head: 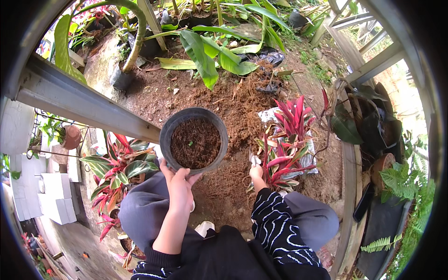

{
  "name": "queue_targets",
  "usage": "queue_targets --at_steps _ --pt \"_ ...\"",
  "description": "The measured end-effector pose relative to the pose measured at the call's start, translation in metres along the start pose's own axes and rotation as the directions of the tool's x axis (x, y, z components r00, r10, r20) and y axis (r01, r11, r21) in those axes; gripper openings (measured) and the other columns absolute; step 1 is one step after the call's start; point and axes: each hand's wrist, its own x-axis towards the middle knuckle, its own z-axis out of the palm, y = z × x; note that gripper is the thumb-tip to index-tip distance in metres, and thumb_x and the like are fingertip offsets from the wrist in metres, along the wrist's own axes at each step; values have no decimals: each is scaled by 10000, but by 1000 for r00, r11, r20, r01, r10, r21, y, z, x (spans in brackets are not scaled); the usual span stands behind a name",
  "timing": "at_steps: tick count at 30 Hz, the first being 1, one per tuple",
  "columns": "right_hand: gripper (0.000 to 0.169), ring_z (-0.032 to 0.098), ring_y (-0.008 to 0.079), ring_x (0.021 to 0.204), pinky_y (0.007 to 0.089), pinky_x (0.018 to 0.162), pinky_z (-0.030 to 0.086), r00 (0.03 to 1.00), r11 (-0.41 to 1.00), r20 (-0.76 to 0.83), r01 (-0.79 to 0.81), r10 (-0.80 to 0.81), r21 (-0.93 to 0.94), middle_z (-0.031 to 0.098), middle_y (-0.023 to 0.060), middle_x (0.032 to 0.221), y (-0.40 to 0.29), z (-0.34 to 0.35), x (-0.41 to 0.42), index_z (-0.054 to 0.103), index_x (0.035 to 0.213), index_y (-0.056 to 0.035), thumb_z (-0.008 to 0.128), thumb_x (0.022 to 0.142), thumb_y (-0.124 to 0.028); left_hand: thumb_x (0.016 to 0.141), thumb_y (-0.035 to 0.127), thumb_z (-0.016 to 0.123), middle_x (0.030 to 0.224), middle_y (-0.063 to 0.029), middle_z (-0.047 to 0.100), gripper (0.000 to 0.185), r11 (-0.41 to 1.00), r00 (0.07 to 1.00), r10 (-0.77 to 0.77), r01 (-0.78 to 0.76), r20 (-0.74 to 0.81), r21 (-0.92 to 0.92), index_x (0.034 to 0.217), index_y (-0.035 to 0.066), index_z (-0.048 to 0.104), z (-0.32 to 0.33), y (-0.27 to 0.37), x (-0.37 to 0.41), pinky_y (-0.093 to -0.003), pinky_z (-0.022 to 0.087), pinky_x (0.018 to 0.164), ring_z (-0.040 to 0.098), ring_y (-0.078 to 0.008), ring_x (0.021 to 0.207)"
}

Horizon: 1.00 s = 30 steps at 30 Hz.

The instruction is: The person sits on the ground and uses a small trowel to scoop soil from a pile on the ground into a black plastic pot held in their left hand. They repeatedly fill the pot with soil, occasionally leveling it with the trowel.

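A round black plastic plant pot (pixel 163 135), partly filled with brown fibrous growing medium (pixel 196 144), is tilted towards me. My left hand (pixel 178 178) grips it by the near side of its rim. A small green bit lies on the medium. To the right, my right hand (pixel 256 170) is closed around a small pale object (pixel 255 160), perhaps a scoop or trowel; most of it is hidden. Just beside that hand, red and green leafy plants (pixel 292 122) lie on a silvery plastic sheet (pixel 311 155). Loose brown medium (pixel 234 105) covers the ground before me.
A metal post (pixel 91 101) slants in from the left, its end near the pot. Variegated potted plants (pixel 122 168) stand by my left knee. Large green leaves (pixel 201 56) and a black-bagged plant (pixel 121 78) are ahead. Wooden framing (pixel 350 196) and dark pots line the right.
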Motion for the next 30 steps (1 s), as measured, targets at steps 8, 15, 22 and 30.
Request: queue_targets --at_steps 8,15,22,30 --pt "433 614 318 911 374 806 457 996 964 26 -86 82 253 625 206 1011 5 18 -11 576 1166 -60 607 827 -328 749 -74 413 1235 -94 370 667 1000 1000 -29 29 8 -3 1331 138 167 -1 -10 0 -460 524 801 502 -257 1043" --pt "387 608 312 932 371 819 450 991 972 75 91 -109 215 641 176 971 7 -18 -30 620 1097 -100 596 806 -354 735 -76 411 1242 -116 364 689 1000 998 -16 16 67 7 1335 159 166 0 -15 3 -432 541 748 511 -266 1021" --pt "376 622 228 756 343 699 468 828 840 147 541 -541 42 659 106 796 -69 -162 -30 659 1006 -117 604 778 -411 693 -119 374 1244 -164 356 726 997 999 13 -15 38 70 1331 164 173 -11 -29 20 -424 564 688 543 -316 985" --pt "423 621 327 809 397 724 476 635 618 40 763 -772 -187 658 142 835 -169 -337 -112 680 968 -108 573 792 -478 707 -94 387 1183 -167 414 675 979 983 -96 65 158 191 1302 163 201 -25 -40 13 -468 567 667 584 -320 912"
